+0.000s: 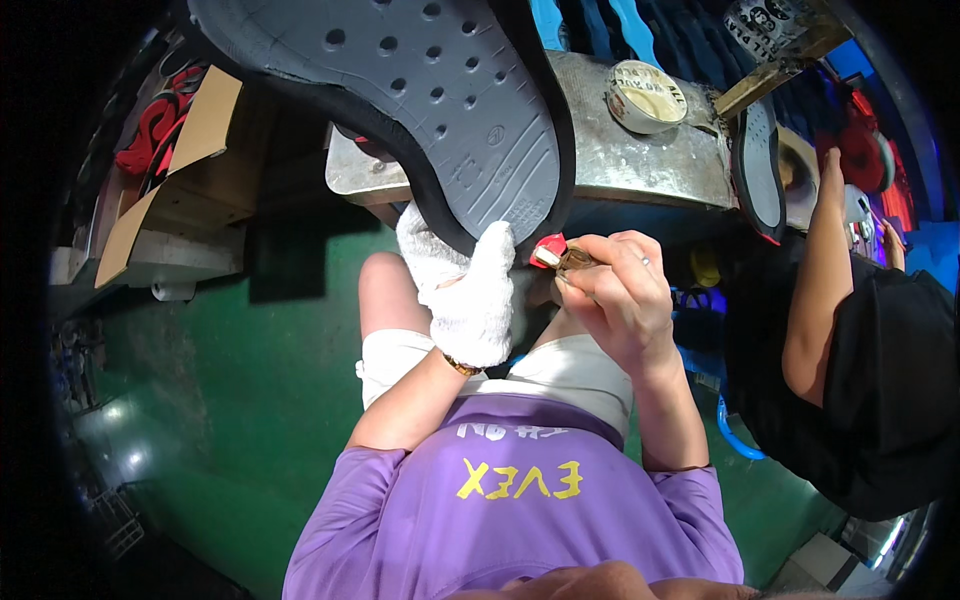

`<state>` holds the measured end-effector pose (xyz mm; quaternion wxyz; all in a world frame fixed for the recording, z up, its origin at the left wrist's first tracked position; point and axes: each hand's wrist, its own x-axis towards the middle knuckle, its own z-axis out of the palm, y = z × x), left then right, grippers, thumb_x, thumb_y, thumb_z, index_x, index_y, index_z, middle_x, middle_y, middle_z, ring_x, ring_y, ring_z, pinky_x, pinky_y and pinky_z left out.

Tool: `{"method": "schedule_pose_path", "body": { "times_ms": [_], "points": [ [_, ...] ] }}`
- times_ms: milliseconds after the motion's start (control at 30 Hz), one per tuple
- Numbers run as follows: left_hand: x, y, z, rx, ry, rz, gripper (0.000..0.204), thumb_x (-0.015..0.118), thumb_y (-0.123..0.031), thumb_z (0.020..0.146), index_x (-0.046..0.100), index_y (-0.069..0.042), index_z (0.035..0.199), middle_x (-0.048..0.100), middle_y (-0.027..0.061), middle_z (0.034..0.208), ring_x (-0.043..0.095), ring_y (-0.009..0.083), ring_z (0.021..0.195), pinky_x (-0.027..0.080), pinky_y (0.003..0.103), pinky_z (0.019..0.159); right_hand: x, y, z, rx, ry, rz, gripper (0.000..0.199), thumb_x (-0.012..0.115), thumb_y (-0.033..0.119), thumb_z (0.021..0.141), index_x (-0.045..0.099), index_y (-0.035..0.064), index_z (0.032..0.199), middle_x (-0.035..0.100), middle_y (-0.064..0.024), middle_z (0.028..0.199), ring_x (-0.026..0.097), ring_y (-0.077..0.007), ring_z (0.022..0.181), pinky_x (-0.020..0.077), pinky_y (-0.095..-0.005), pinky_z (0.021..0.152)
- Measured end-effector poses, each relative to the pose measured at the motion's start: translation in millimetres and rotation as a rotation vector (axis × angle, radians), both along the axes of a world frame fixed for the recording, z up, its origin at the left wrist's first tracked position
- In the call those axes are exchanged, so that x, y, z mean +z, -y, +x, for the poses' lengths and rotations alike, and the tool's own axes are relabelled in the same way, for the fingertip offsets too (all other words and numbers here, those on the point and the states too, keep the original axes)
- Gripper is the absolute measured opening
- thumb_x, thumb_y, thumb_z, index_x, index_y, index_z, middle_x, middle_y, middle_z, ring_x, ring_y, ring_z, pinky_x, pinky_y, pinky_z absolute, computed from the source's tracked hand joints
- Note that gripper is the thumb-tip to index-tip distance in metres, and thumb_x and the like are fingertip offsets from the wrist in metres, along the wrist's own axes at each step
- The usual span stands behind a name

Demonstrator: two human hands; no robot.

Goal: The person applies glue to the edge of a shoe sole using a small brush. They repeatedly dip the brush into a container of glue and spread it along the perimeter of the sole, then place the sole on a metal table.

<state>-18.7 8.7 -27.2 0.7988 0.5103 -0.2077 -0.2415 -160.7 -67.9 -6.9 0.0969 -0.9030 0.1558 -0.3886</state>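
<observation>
My left hand (474, 292), in a white knitted glove, grips the near end of a grey shoe sole (480, 140) with a black edge. Its thumb lies over the sole's lower rim, and the sole shows a face with small holes and curved grooves. Between the fingertips of my bare right hand (628, 290) is a small tool with a red and pale tip (549, 252); its exact kind is unclear. That tip is close beside the sole's black edge, and I cannot tell whether the two touch. A round tub (647, 97) of cream-coloured paste stands beyond, on the worn metal bench.
The metal bench (640, 165) spans the area ahead. Another grey sole (762, 170) leans at its right end, near a wooden bar (780, 75). Blue strips (632, 30) lie at the back. An open cardboard box (205, 120) stands left; a person in black (870, 370) sits right.
</observation>
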Motion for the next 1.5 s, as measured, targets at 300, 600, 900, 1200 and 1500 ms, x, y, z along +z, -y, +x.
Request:
{"method": "schedule_pose_path", "body": {
  "times_ms": [300,600,900,1200,1500],
  "points": [
    [9,0,-3,-0.06,-0.198,-0.067,0.065,0.063,0.011,0.086,0.038,-0.005,0.144,0.055,0.0109,0.132,0.058,0.0205,0.117,0.048,0.035,0.101,5,-3,-10,0.042,0.024,0.094,0.027,0.081,0.007,0.069,0.063,0.0102,0.089,0.069,-0.0085,0.104,0.063,-0.0271,0.079,0.0476,-0.041,0.084],
    [6,-1,-4,-0.003,-0.069,-0.049,0.063,0.062,0.012,0.087,0.039,-0.004,0.143,0.057,0.011,0.131,0.06,0.0203,0.115,0.05,0.034,0.099,-1,-6,-6,-0.259,0.035,0.018,0.02,0.08,0.004,0.069,0.066,0.0051,0.081,0.07,-0.0094,0.099,0.065,-0.0256,0.085,0.0478,-0.0386,0.087],
    [6,3,-4,-0.034,-0.074,-0.125,0.062,0.061,0.012,0.088,0.038,-0.006,0.142,0.055,0.0106,0.132,0.058,0.019,0.116,0.049,0.034,0.099,4,-5,-9,-0.266,0.065,0.049,0.019,0.081,0.004,0.069,0.066,0.0059,0.081,0.07,-0.0094,0.099,0.065,-0.0249,0.086,0.0471,-0.0365,0.087],
    [1,0,2,-0.014,-0.021,-0.009,0.062,0.062,0.011,0.087,0.039,-0.005,0.142,0.055,0.0111,0.131,0.057,0.0193,0.116,0.048,0.034,0.099,1,0,-4,0.046,-0.006,0.029,0.026,0.082,0.01,0.065,0.064,0.011,0.084,0.07,-0.007,0.1,0.062,-0.0246,0.071,0.0486,-0.0376,0.081],
    [-10,4,16,0.032,0.049,-0.09,0.063,0.063,0.003,0.091,0.034,-0.004,0.146,0.053,0.0114,0.135,0.055,0.0203,0.12,0.046,0.035,0.103,31,54,-17,-0.258,0.176,0.125,0.014,0.078,-0.002,0.076,0.067,-0.0006,0.084,0.073,-0.0188,0.103,0.07,-0.0302,0.088,0.0558,-0.035,0.076]
  ]
}}
